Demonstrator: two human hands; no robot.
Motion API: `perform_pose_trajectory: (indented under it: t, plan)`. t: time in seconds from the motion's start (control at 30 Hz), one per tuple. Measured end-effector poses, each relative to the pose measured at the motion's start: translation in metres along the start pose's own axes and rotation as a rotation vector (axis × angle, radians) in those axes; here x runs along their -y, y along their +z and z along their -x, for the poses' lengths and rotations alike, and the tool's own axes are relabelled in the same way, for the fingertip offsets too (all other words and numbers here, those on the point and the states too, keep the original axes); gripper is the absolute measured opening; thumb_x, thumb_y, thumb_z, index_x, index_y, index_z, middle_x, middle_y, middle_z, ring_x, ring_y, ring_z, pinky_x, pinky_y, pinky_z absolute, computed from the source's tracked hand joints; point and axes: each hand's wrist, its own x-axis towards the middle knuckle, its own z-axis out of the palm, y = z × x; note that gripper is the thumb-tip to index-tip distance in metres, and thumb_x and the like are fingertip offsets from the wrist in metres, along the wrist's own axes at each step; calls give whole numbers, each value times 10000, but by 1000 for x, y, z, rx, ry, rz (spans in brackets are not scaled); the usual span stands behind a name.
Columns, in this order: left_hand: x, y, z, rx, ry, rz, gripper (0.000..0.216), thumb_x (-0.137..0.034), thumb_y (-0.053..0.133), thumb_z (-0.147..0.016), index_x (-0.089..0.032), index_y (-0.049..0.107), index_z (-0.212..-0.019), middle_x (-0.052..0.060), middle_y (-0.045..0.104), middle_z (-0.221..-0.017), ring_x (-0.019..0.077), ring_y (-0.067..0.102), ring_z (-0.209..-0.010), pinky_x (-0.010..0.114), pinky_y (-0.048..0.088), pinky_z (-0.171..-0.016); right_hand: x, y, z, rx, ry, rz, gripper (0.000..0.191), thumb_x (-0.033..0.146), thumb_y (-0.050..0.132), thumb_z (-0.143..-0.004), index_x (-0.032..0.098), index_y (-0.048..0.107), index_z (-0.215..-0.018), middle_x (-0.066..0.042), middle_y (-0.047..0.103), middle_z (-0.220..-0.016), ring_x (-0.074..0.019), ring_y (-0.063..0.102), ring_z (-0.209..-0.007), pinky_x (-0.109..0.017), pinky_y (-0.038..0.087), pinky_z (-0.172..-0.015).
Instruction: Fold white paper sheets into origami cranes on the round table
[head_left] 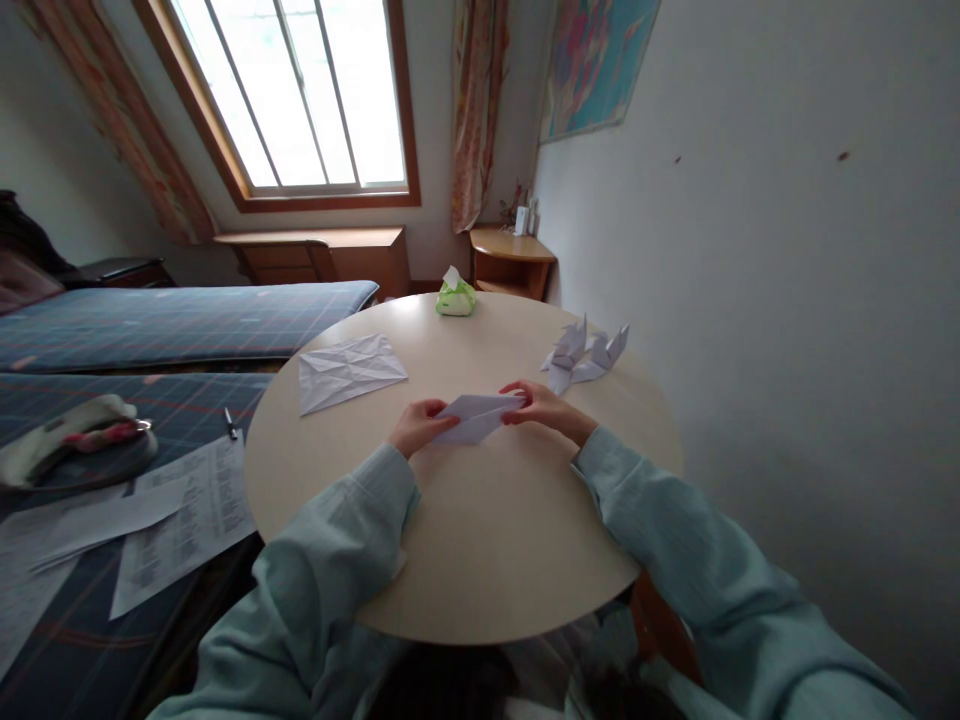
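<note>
At the middle of the round desk (495, 540), folded paper (478, 417) spans from the left hand (420, 426), pinching its left end, to the right hand (544, 408), pinching its right end.

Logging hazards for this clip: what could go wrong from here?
1. The folded paper is held at opposite ends by the left hand and right hand; uneven pulling might tear or miscrease it.
2. The folded paper figures stand just beyond the right hand; a forward swing could knock them.
</note>
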Motion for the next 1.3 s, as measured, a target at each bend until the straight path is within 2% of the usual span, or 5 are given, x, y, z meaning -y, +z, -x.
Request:
perform_pose_trajectory:
  t: [0.33,0.87,1.07,1.17,1.3]
  plan:
    - [11,3,-8,124,24,107,389,-355,693,-450,-150,484,-706,-30,550,-582,93,479,-503,188,320,-455,5,-1,2,-7,-68,67,260,276,699,-535,118,551,-678,5,583,-565,-75,517,-510,-183,379,-461]
    - [8,1,-8,16,64,95,293,-302,671,-478,-137,511,-659,-34,542,-595,104,488,-562,204,336,-504,9,-3,3,-160,-86,38,271,350,676,-557,128,572,-675,16,546,-553,-77,476,-515,-210,365,-496]
    - [4,-2,-5,24,22,156,328,-312,698,-461,-130,512,-662,-35,547,-606,97,493,-567,200,342,-517,10,-2,6,0,-223,-95,258,305,694,-556,159,573,-730,18,571,-671,-86,509,-620,-221,402,-592]
    - [4,-2,-4,99,-64,222,397,-317,735,-411,-129,513,-681,-32,550,-598,88,489,-537,198,338,-502,12,0,9,62,-238,-154,273,283,698,-551,176,576,-770,6,592,-763,-106,529,-702,-240,416,-651]
    - [3,0,-2,222,-159,320,448,-305,759,-410,-132,529,-754,-19,578,-632,74,500,-521,193,350,-499,14,2,10,41,-233,-167,234,288,688,-557,167,579,-725,6,584,-718,-102,516,-662,-230,404,-608]
